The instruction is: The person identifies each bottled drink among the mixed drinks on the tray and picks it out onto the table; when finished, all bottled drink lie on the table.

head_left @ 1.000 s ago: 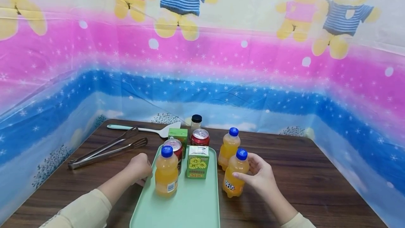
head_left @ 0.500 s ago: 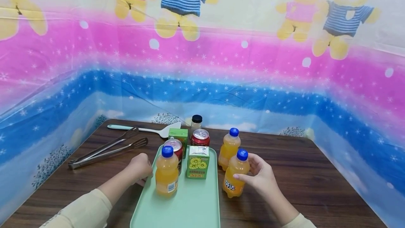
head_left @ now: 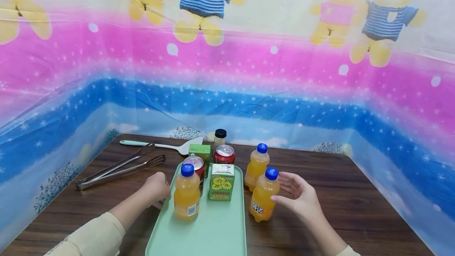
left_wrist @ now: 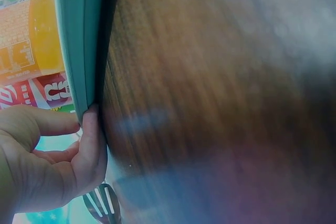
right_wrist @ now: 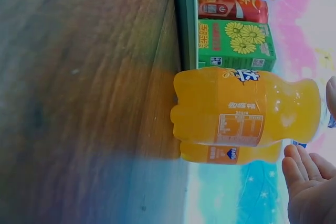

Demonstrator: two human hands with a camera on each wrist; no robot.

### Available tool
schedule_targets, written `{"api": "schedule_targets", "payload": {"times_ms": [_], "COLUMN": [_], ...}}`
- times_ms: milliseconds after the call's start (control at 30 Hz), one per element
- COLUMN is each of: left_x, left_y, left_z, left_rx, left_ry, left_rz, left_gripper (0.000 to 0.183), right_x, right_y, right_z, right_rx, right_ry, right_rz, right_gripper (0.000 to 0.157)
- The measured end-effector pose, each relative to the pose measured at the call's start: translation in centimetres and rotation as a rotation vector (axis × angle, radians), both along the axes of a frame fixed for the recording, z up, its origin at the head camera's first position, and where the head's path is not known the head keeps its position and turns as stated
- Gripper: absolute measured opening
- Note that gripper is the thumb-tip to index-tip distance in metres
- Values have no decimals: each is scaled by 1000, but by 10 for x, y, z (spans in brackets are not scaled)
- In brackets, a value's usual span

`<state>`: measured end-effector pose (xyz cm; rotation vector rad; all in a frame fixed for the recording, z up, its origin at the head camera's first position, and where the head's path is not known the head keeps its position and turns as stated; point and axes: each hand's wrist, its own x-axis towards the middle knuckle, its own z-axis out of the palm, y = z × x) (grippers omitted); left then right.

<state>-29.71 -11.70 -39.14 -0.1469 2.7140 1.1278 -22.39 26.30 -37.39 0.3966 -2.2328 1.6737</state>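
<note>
My left hand (head_left: 158,189) pinches the left rim of the mint-green tray (head_left: 202,240), thumb and fingers on either side of it in the left wrist view. An orange soda bottle (head_left: 186,196) with a blue cap stands upright on the tray, close to a red can (head_left: 199,165) and a green drink carton with yellow flowers (head_left: 221,188). Right of the tray, a second soda bottle (head_left: 264,194) stands on the table. Around its right side my right hand (head_left: 303,200) is spread, fingers loose; in the right wrist view a gap shows between fingers and bottle.
A third soda bottle (head_left: 256,165) stands just behind the second. Farther back are another red can (head_left: 224,152), a green carton (head_left: 203,151) and a black-lidded jar (head_left: 220,134). Metal tongs (head_left: 103,177) and a white spatula (head_left: 186,146) lie at the back left.
My right hand has loosened from the soda bottle, its thumb and palm moving slightly right. The bottle stays where it was, and the left hand has kept still at the tray.
</note>
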Motion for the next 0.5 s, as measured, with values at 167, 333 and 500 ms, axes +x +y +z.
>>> {"api": "schedule_targets", "payload": {"times_ms": [167,333,500], "left_x": [0,-1,-2], "left_y": [0,0,0], "left_z": [-2,-2,-1], "left_rx": [12,4,-9], "left_ry": [7,11,7], "left_rz": [-5,-14,-15], "left_gripper": [11,11,11], "right_x": [7,15,24], "right_y": [6,11,13], "right_z": [-4,-7,-6], "right_rx": [12,15,29], "right_ry": [17,41,56], "right_rz": [3,10,-7], "right_gripper": [62,60,57]}}
